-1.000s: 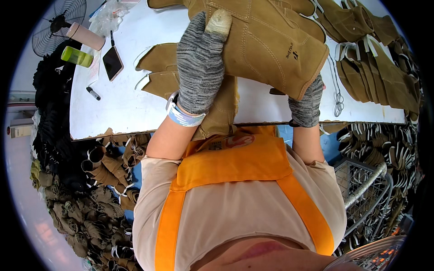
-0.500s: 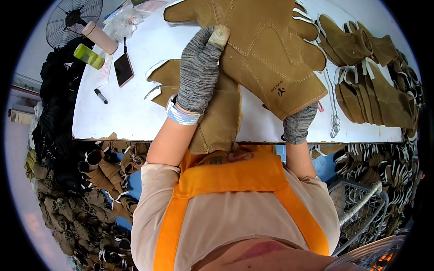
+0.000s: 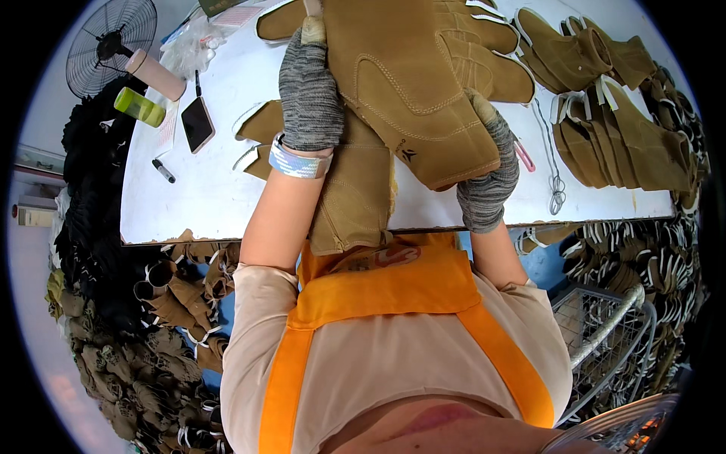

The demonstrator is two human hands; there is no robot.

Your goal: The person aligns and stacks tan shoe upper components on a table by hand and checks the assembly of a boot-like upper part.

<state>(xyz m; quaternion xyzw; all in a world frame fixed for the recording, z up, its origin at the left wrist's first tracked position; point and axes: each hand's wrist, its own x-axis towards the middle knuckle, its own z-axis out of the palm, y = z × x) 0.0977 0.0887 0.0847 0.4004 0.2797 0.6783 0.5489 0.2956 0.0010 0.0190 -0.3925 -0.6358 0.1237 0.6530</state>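
Between my hands is a brown suede boot upper [image 3: 408, 83] with curved pale stitching and a small dark mark near its lower end. My left hand [image 3: 311, 94], in a grey knitted glove, grips its left edge with the thumb lying on top. At the lower right edge my right hand [image 3: 490, 178], gloved the same way, has its thumb over the leather and its fingers partly hidden underneath. Another brown boot upper [image 3: 354, 193] lies on the table below my left forearm, reaching past the front edge. More uppers [image 3: 499, 72] show behind the held one.
Stacked boot uppers [image 3: 620, 144] stand at the right of the white table [image 3: 431, 212], near a grey cord [image 3: 556, 193] and a small pink tool [image 3: 524, 155]. At the left are a phone [image 3: 198, 125], marker [image 3: 163, 171], green bottle [image 3: 139, 107], pink tumbler [image 3: 156, 74] and fan [image 3: 110, 44].
The held boot upper has shifted left and turned a little. My left hand moved up and left with it. My right hand has come up, its thumb now showing on top of the leather.
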